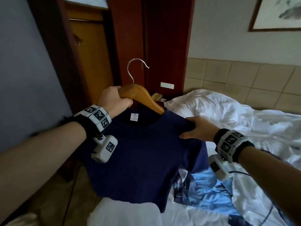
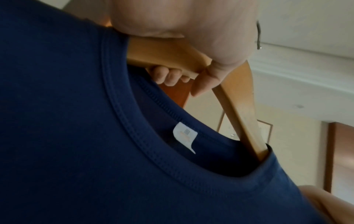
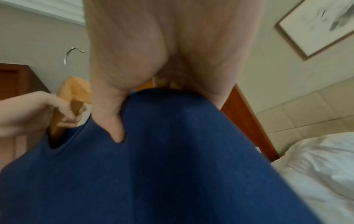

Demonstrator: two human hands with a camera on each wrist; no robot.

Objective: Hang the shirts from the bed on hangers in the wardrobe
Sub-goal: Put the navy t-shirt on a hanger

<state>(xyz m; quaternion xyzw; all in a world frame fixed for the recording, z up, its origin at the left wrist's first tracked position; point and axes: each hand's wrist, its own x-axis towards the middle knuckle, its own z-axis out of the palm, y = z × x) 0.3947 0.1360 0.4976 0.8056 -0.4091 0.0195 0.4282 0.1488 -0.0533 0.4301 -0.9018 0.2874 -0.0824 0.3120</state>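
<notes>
Gripping the wooden hanger near its hook, the left hand holds it up above the bed's left edge; the right hand pinches the navy shirt's shoulder over the hanger's right arm.

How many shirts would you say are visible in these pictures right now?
2: a navy shirt half-threaded on the wooden hanger held over the bed, and a blue-and-white printed garment, apparently a shirt, lying on the bed. Others may be hidden.
</notes>
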